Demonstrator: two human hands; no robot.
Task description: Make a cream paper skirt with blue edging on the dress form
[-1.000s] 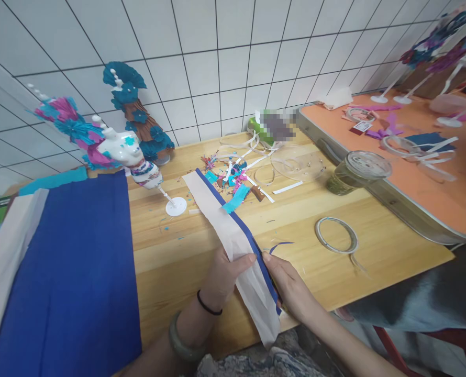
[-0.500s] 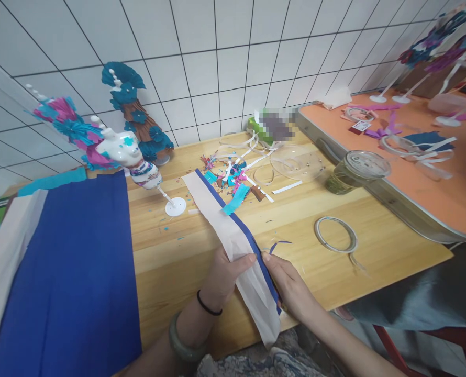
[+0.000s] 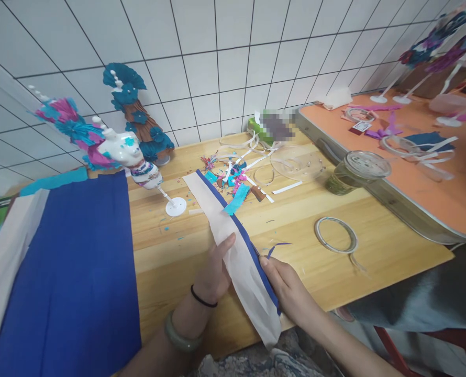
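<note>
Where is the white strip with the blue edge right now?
In the head view, the white strip slants down the middle, the left hand on it and the right hand at its blue edge, far end beside the colorful scraps.

Held slantwise through the middle of the frame: 1 long, narrow paper strip (image 3: 243,264), pale off-white, with 1 dark blue band (image 3: 248,242) along the right-hand edge. Stretched from just left of center, slightly above mid-height, down to the lower middle, a little right of center. Wavy along the left edge; bent in a gentle bow. Smoother toward the top, creased lower down, with a loose pale end below the band.
</note>
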